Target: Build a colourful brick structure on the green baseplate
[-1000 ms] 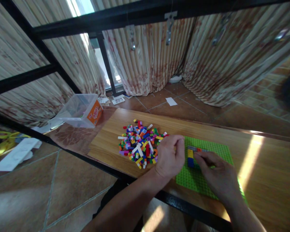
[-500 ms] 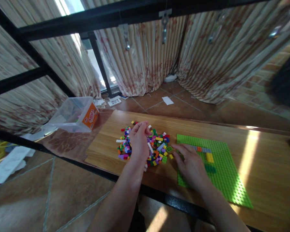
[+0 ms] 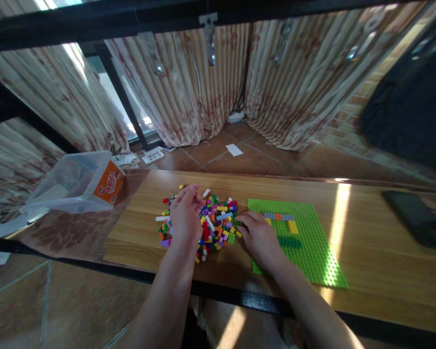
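Observation:
Over the left part of a heap of colourful toy bricks [image 3: 207, 232], my left hand [image 3: 185, 215] is closed, its fingers curled in together. What it holds, if anything, is hidden. At the heap's right side, the thumb and forefinger of my right hand [image 3: 259, 237] close on the end of a dark green brick [image 3: 237, 223] with bright green edges. Beneath and beside that hand lies a green studded baseplate [image 3: 308, 261]. It carries a row of grey bricks [image 3: 287, 217] with an orange brick [image 3: 278, 217], a yellow brick [image 3: 292, 227] and a dark green row [image 3: 289, 242].
A clear plastic box [image 3: 70, 179] with an orange label stands beyond the left end of the wooden table [image 3: 131, 228]. A dark phone-like object [image 3: 417, 218] lies at the right. Black metal bars cross the top, with curtains [image 3: 189, 92] behind.
The view has turned to the right, so the scene sits further left. The dark green brick at my right fingertips has changed its tilt. My left hand stays over the heap.

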Tool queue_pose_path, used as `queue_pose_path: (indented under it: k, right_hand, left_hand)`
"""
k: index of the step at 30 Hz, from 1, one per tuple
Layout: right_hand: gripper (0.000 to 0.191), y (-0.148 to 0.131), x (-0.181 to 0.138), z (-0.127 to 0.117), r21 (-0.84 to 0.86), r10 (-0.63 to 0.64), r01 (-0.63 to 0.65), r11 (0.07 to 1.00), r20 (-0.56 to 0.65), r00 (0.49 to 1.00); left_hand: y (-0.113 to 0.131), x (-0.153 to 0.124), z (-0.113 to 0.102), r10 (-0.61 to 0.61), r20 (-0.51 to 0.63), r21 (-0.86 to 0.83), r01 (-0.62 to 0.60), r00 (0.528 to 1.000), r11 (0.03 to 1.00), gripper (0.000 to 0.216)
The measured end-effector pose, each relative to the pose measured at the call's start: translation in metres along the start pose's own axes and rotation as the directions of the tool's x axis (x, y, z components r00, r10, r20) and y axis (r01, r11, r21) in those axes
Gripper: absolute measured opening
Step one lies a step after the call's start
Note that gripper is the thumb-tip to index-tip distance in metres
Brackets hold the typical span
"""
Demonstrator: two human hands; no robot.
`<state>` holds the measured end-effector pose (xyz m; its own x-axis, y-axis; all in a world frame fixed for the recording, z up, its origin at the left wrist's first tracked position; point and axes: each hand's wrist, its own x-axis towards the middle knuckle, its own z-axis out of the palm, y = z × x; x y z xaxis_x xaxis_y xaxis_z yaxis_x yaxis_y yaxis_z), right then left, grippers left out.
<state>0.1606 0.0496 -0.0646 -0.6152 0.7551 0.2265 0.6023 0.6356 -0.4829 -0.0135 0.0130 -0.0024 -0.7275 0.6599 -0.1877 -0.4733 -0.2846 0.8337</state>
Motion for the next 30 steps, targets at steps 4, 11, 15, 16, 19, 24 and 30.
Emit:
queue_pose_path:
  k: [4, 11, 15, 16, 19, 24, 30]
  right_hand:
    - [0.02, -0.002, -0.002, -0.002, 0.033, 0.008, -0.008, 0.999, 0.0, 1.0]
    - [0.02, 0.002, -0.009, -0.006, 0.076, -0.016, 0.019, 0.997, -0.034, 0.999]
    - [0.019, 0.008, -0.013, -0.006, 0.06, -0.064, 0.066, 0.996, -0.039, 0.997]
    - [0.02, 0.009, -0.013, -0.005, 0.057, -0.069, 0.071, 0.996, -0.04, 0.997]
    - [0.021, 0.011, -0.014, -0.005, 0.052, -0.07, 0.071, 0.996, -0.032, 0.997]
    - [0.022, 0.012, -0.014, -0.006, 0.043, -0.063, 0.064, 0.997, -0.022, 0.998]
    - [0.021, 0.014, -0.014, -0.005, 0.058, -0.071, 0.072, 0.996, -0.017, 0.997]
  left_hand:
    - [-0.001, 0.0, 0.001, -0.003, 0.005, 0.002, 0.003, 1.0, 1.0, 0.013]
    - [0.002, 0.004, -0.002, 0.047, 0.005, 0.06, -0.047, 0.999, 0.997, 0.011]
    - [0.005, 0.016, -0.014, 0.202, 0.058, 0.348, -0.209, 0.978, 0.914, 0.008]
    - [0.005, 0.019, -0.018, 0.24, 0.112, 0.489, -0.264, 0.964, 0.832, 0.007]
    - [0.009, 0.023, -0.028, 0.238, 0.291, 0.826, -0.369, 0.927, 0.427, 0.016]
    - [0.013, 0.019, -0.035, 0.08, 0.421, 0.906, -0.423, 0.904, 0.005, 0.027]
    - [0.015, 0.01, -0.034, -0.067, 0.534, 0.813, -0.534, 0.843, -0.234, 0.033]
